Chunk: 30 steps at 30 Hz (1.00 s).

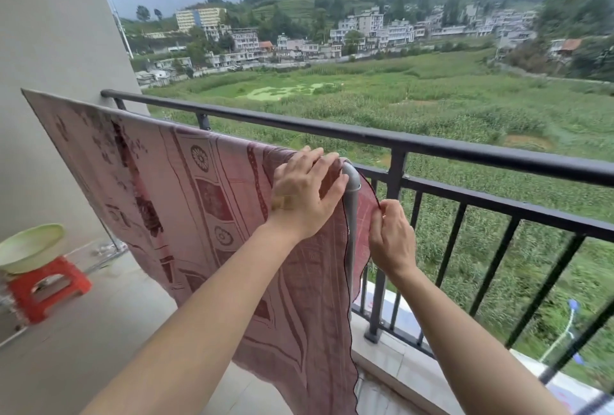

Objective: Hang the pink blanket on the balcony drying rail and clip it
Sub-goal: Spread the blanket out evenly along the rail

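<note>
The pink patterned blanket (186, 202) hangs draped over a grey drying rail, whose bent end and upright post (351, 195) show at the blanket's right side. My left hand (305, 192) lies flat on the blanket at the top of the rail, fingers spread and pressing the cloth. My right hand (392, 235) pinches the blanket's dark hemmed edge just right of the post, on the side facing the balcony railing. No clip is visible.
A black metal balcony railing (432, 145) runs behind the drying rail. At the far left a pale green basin (30, 245) rests on a red plastic stool (46, 285). A beige wall (50, 49) stands on the left; grey floor lies below.
</note>
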Each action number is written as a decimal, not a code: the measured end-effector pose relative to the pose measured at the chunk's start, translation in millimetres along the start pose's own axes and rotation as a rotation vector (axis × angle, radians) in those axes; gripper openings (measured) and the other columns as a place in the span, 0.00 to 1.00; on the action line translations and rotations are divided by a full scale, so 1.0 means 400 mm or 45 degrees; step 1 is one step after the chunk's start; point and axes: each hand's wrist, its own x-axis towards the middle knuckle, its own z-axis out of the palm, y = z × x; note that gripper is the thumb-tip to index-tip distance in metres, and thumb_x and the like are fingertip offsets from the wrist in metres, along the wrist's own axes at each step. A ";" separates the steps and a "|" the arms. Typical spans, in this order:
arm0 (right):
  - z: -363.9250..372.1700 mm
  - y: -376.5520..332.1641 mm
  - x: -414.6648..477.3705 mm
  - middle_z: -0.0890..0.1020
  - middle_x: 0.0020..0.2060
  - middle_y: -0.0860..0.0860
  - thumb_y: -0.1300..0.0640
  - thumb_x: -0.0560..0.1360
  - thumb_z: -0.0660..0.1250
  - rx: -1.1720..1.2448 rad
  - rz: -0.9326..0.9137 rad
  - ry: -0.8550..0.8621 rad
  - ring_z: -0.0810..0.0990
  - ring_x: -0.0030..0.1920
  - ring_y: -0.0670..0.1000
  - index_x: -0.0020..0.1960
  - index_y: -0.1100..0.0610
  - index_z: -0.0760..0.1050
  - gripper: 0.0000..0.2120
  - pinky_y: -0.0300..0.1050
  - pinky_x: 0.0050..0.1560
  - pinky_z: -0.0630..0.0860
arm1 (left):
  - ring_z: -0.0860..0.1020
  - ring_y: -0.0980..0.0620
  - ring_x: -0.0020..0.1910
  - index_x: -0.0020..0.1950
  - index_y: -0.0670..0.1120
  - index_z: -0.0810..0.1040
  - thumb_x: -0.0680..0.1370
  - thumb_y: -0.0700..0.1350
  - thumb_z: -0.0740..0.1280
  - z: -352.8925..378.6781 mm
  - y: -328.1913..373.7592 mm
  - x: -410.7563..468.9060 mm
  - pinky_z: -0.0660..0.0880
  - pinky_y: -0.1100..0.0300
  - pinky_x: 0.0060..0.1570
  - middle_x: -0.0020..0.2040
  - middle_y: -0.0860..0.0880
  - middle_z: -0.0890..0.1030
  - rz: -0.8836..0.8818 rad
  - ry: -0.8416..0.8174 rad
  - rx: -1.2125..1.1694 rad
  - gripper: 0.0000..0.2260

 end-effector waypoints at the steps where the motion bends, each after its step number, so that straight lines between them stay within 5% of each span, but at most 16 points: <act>1: -0.006 0.002 0.006 0.73 0.36 0.49 0.50 0.82 0.51 -0.002 0.021 0.019 0.70 0.30 0.48 0.45 0.52 0.65 0.09 0.51 0.34 0.72 | 0.68 0.47 0.71 0.67 0.51 0.76 0.79 0.61 0.60 -0.001 0.000 0.002 0.65 0.48 0.66 0.68 0.48 0.75 -0.001 0.001 0.007 0.22; 6: -0.033 0.015 0.004 0.74 0.33 0.48 0.45 0.81 0.49 -0.221 -0.311 -0.287 0.77 0.29 0.57 0.42 0.50 0.62 0.13 0.56 0.32 0.77 | 0.77 0.46 0.54 0.58 0.44 0.83 0.77 0.54 0.70 0.004 0.006 -0.007 0.75 0.49 0.53 0.53 0.47 0.80 0.088 0.262 -0.054 0.17; 13: -0.048 0.009 -0.003 0.73 0.31 0.45 0.46 0.82 0.51 -0.290 -0.422 -0.208 0.74 0.25 0.52 0.42 0.51 0.67 0.14 0.50 0.26 0.75 | 0.76 0.47 0.44 0.48 0.41 0.83 0.79 0.42 0.68 0.007 0.029 0.015 0.75 0.51 0.47 0.44 0.46 0.79 0.195 0.490 -0.179 0.06; 17: -0.044 0.003 -0.009 0.74 0.33 0.46 0.44 0.80 0.53 -0.430 -0.466 -0.396 0.79 0.31 0.56 0.43 0.48 0.64 0.11 0.46 0.31 0.69 | 0.77 0.48 0.49 0.51 0.43 0.82 0.82 0.47 0.62 0.026 0.040 -0.008 0.72 0.52 0.49 0.49 0.47 0.79 0.373 0.406 -0.241 0.11; 20: -0.048 -0.002 0.009 0.81 0.47 0.50 0.44 0.82 0.54 -0.431 -0.318 -0.532 0.81 0.44 0.56 0.53 0.49 0.70 0.11 0.49 0.40 0.74 | 0.74 0.46 0.61 0.62 0.45 0.79 0.83 0.53 0.54 0.035 -0.010 -0.004 0.68 0.50 0.62 0.61 0.45 0.77 0.153 0.311 -0.215 0.18; 23: -0.072 -0.060 0.053 0.83 0.55 0.54 0.54 0.78 0.52 0.001 -0.014 -0.282 0.80 0.47 0.53 0.64 0.52 0.72 0.17 0.50 0.47 0.75 | 0.64 0.44 0.73 0.69 0.49 0.73 0.83 0.56 0.49 0.022 -0.116 0.023 0.58 0.44 0.71 0.71 0.44 0.71 -0.101 0.076 -0.078 0.22; 25: -0.094 -0.117 0.095 0.81 0.60 0.53 0.53 0.78 0.52 0.187 0.064 -0.079 0.80 0.53 0.52 0.68 0.52 0.71 0.20 0.55 0.53 0.78 | 0.62 0.45 0.74 0.71 0.52 0.70 0.83 0.56 0.48 0.018 -0.183 0.030 0.56 0.43 0.71 0.73 0.46 0.69 -0.043 -0.083 0.050 0.22; 28: -0.094 -0.224 0.146 0.81 0.61 0.51 0.43 0.83 0.49 0.137 -0.066 0.003 0.79 0.58 0.49 0.68 0.51 0.72 0.22 0.49 0.55 0.76 | 0.61 0.45 0.75 0.74 0.53 0.65 0.82 0.55 0.50 -0.003 -0.282 0.032 0.56 0.45 0.71 0.74 0.45 0.66 0.122 -0.180 0.166 0.21; 30: -0.076 -0.299 0.166 0.84 0.52 0.49 0.40 0.83 0.49 -0.036 -0.173 -0.104 0.81 0.52 0.49 0.60 0.51 0.77 0.22 0.46 0.48 0.76 | 0.58 0.44 0.76 0.76 0.54 0.61 0.82 0.55 0.52 -0.023 -0.342 0.033 0.55 0.44 0.72 0.76 0.43 0.62 0.105 -0.230 0.215 0.22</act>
